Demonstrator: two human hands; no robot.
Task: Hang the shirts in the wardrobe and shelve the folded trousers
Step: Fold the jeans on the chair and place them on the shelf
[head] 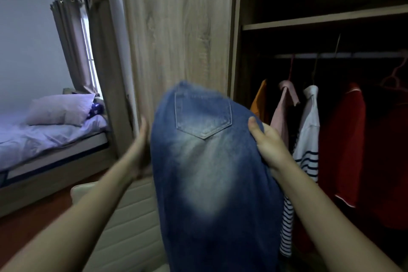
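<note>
Bedding in pale purple covers the bed (44, 139) at far left, cut off by the frame edge, with a pillow (59, 109) at its far end under the curtains (72, 35). Right of that stands the closed wooden wardrobe door (178, 28). The left hand (141, 146) is seen edge-on, fingers straight and flat against the left side of the folded jeans (209, 172); its palm is hidden. The jeans are held up in the near middle, back pocket facing the camera, their lower end cut off by the bottom edge. The right hand (267, 143) grips their right side, thumb on the front, fingers hidden behind the denim. Far right, the open wardrobe is dark: an orange shirt (260, 99), a pink shirt (284, 108), a white striped shirt (309, 134) and a red garment (344, 139) hang from the rail (331, 55), partly hidden by the jeans and arm. The compartment above the shelf (320, 21) is too dark to make out.
</note>
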